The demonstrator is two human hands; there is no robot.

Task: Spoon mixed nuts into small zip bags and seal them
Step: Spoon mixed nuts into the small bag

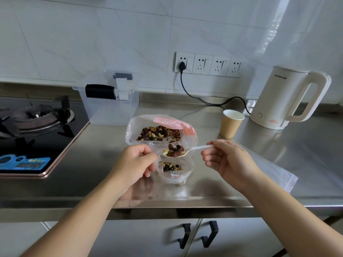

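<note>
Left hand (135, 162) pinching the rim of the small bag (174, 171), fingers curled on the plastic, holding it open on the tabletop (259, 164). Right hand (228, 160) gripping the spoon (178, 152) by the handle, loaded with nuts, right above the bag's mouth. Big bag (159, 132) just behind, open. Cup (232, 125) and kettle (285, 97) far right.

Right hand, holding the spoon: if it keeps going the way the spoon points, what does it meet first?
Probably the left hand. The right hand holds a white spoon pointing leftward, its loaded bowl above the small bag's open mouth, which the left hand holds. Depth is unclear; the spoon may pass just behind those fingers.
</note>
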